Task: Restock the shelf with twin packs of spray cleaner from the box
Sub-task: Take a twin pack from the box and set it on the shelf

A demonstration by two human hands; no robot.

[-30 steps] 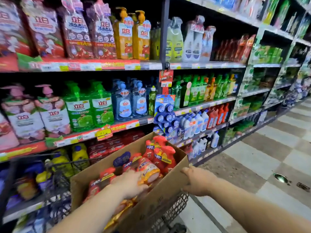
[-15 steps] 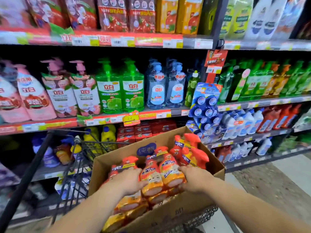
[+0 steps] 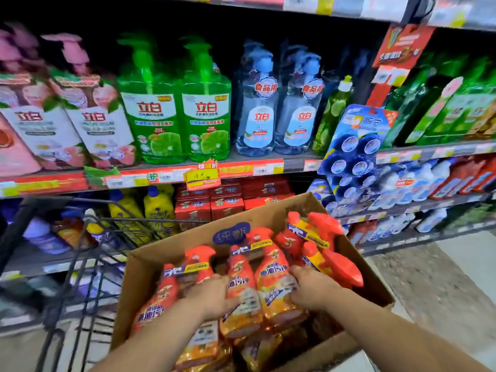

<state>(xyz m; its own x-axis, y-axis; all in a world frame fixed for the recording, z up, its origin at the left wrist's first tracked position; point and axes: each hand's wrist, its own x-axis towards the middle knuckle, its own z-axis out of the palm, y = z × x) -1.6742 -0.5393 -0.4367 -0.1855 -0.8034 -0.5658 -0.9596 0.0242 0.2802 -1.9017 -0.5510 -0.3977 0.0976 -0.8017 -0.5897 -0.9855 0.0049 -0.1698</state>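
An open cardboard box [image 3: 171, 253] sits on a black cart and holds several twin packs of orange spray cleaner with red trigger heads. The middle twin pack [image 3: 264, 280] is gripped from both sides: my left hand [image 3: 214, 296] curls round its left bottle and my right hand [image 3: 314, 288] round its right bottle. Another twin pack [image 3: 171, 288] lies to the left and one [image 3: 319, 242] stands at the box's far right corner. More packs lie underneath, partly hidden by my arms.
The black wire cart [image 3: 88, 253] stands left of the box. Shelves ahead carry green [image 3: 174, 114], blue and pink dish soap bottles, with red boxes [image 3: 225, 200] and yellow bottles on the lower shelf [image 3: 80, 264]. A blue hanging pack [image 3: 354, 151] dangles at right. Tiled floor [image 3: 442, 277] lies right.
The view has swung down and closer to the box. My right hand left the box's rim and went inside; both hands now clasp the middle twin pack.
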